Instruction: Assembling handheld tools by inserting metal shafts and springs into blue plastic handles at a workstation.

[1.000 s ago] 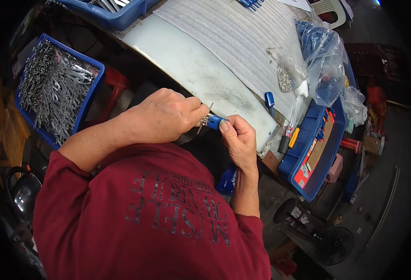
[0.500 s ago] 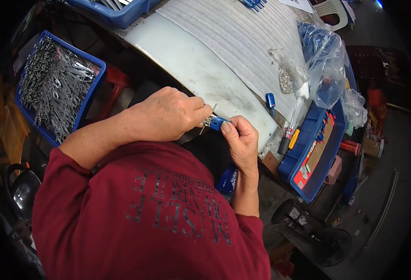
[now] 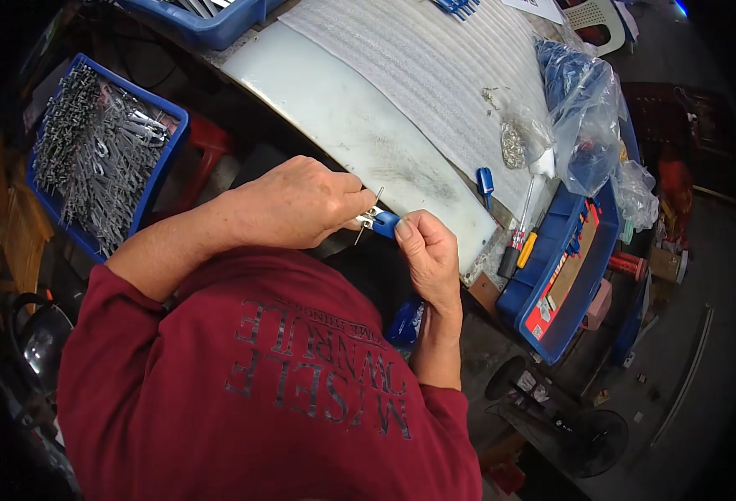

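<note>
Close to the table's near edge, my two hands meet over one small assembly. Between the thumb and fingers of my right hand (image 3: 431,252) is a small blue plastic piece (image 3: 384,223). My left hand (image 3: 311,200) is closed on a small silver metal part (image 3: 368,218) that joins the blue piece's left end. A thin metal rod (image 3: 380,194) sticks out across the joint, above and below it. The left fingertips partly hide the metal part. On the table to the right lies another blue piece (image 3: 485,180) with a dark stem.
Left of me stands a blue bin (image 3: 182,138) of grey metal parts, beside a red stool (image 3: 209,150). White foam sheet (image 3: 435,92) covers part of the white tabletop (image 3: 318,83). Small metal pieces (image 3: 512,146), a screwdriver (image 3: 517,240) and a blue tray (image 3: 510,302) are at right.
Both hands stay nearly in place. The blue piece and the rod have shifted slightly left, and the blue piece has turned a little.
</note>
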`<state>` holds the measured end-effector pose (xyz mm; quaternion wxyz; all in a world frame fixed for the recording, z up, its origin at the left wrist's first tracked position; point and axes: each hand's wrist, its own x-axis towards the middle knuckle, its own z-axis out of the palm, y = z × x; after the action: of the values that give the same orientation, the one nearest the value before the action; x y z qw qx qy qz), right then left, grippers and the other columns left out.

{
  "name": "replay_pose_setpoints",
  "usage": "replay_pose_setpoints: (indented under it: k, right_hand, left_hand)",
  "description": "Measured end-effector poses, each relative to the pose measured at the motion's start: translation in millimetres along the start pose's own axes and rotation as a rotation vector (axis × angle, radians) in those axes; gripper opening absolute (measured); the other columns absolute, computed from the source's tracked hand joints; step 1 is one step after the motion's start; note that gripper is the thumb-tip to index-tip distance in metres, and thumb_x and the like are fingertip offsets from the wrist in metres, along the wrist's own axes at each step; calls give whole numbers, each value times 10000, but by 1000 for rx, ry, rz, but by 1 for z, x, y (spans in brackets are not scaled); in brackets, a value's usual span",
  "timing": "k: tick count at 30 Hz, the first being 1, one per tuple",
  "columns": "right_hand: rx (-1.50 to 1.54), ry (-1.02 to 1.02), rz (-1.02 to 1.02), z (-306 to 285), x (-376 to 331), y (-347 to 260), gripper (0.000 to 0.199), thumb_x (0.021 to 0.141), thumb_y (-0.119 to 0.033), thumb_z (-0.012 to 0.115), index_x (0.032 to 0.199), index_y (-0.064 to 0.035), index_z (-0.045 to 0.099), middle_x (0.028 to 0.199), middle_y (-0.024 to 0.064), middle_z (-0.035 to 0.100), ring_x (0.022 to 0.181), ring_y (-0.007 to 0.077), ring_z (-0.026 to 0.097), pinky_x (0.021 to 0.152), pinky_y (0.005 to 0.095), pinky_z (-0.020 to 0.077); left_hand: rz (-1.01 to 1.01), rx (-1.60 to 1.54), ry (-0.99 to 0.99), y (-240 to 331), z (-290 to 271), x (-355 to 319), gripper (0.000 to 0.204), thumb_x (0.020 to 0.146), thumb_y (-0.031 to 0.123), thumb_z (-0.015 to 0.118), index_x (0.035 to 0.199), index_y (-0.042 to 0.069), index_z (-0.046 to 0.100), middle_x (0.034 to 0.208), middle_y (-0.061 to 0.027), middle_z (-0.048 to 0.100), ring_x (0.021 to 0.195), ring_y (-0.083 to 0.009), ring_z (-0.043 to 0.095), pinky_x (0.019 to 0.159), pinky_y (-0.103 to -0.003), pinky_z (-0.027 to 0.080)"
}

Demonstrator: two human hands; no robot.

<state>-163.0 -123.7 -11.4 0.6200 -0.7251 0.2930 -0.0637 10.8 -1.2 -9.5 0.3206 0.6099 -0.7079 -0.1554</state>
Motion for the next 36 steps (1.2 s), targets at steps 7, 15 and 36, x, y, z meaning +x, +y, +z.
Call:
replay_pose_setpoints:
  k: [7,15,36]
  right_hand:
    - [-89,66,-115,2,2,7,240,815,-194,565,698,10,516,548,22,443,525,84,373,469,232,323]
    - [-52,84,-77,5,3,7,289,863,-205,496,658,-2,476,529,0,393,508,79,356,449,241,306]
    - [-114,43,-72,0,3,7,247,800,-204,583,696,11,519,545,25,426,539,85,366,476,238,331]
  left_hand:
    - [-6,40,7,3,2,0,259,681,126,616,893,21,512,684,-86,500,565,-266,538,475,-352,420]
    - [-33,45,23,0,3,-1,207,689,97,611,854,32,504,667,-89,487,564,-271,532,477,-356,419]
    - [-17,10,-34,-1,-2,6,181,700,151,612,749,28,489,632,-105,518,573,-284,548,486,-363,430]
